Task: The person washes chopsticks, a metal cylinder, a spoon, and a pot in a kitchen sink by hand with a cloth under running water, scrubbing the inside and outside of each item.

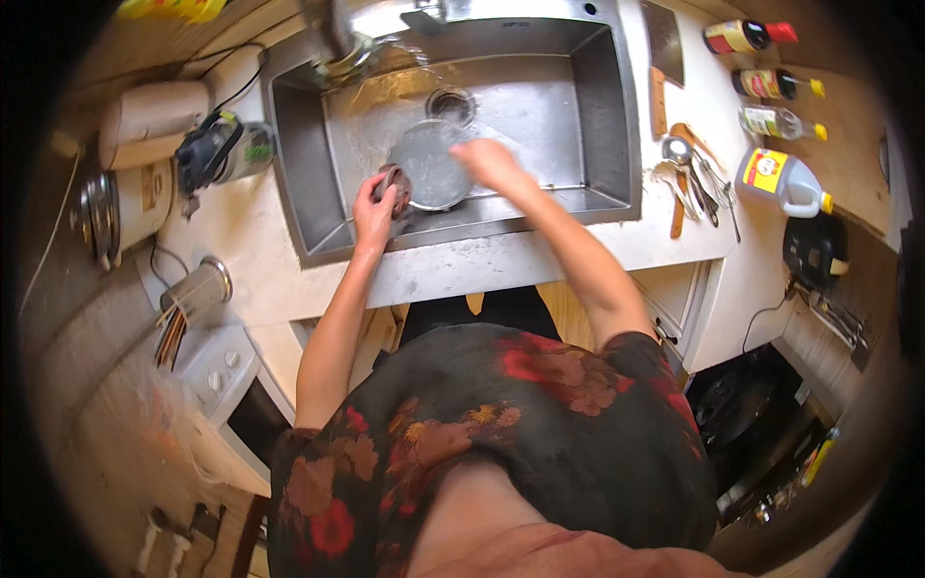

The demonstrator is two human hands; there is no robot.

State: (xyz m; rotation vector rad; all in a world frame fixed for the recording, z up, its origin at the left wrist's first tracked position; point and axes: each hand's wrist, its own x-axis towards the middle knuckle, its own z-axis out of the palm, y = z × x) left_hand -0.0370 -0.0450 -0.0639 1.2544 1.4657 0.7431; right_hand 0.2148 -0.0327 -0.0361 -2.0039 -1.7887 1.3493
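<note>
In the stainless steel sink (607, 123), a round grey metal lid or shallow pan (432, 162) lies near the drain (451, 107). My left hand (375, 213) grips a dark reddish-brown object (394, 189) at the round piece's left edge; its exact kind cannot be told. Over the right edge of the round piece is my right hand (488, 165), blurred, with fingers bent; whether it holds something cannot be told. Water appears to run from the faucet (340, 54) at the sink's upper left.
Left of the sink stand a blender-like jug (246, 150) and a metal canister (209, 282). To its right lie a ladle (677, 150), a whisk (715, 177) and a wooden-handled cleaver (658, 101). Several bottles and a plastic jug (780, 180) stand farther right.
</note>
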